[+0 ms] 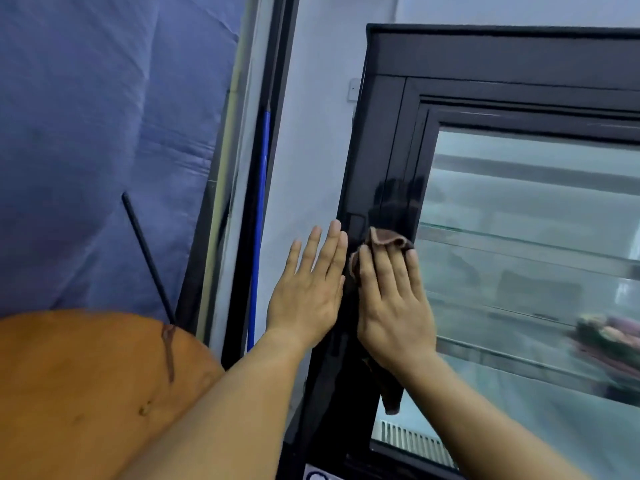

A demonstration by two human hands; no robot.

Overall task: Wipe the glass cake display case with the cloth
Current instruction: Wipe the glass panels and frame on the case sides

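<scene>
The cake display case [381, 140] fills the right side, with a glossy black frame around a fogged glass door [526, 237]. My right hand [394, 306] lies flat on the frame's left upright and presses a brown cloth [382, 237] against it. The cloth bunches above my fingertips and a tail hangs below my wrist. My left hand [308, 289] rests flat, fingers together, on the case's outer left edge beside the right hand, holding nothing. Glass shelves and a blurred cake show inside at the right.
A white wall [311, 133] runs behind the case. A blue-handled pole [259, 220] leans in the narrow gap beside a dark door frame. A blue sheet [104, 133] hangs at the left. An orange round surface [86, 393] with a black rod sits at lower left.
</scene>
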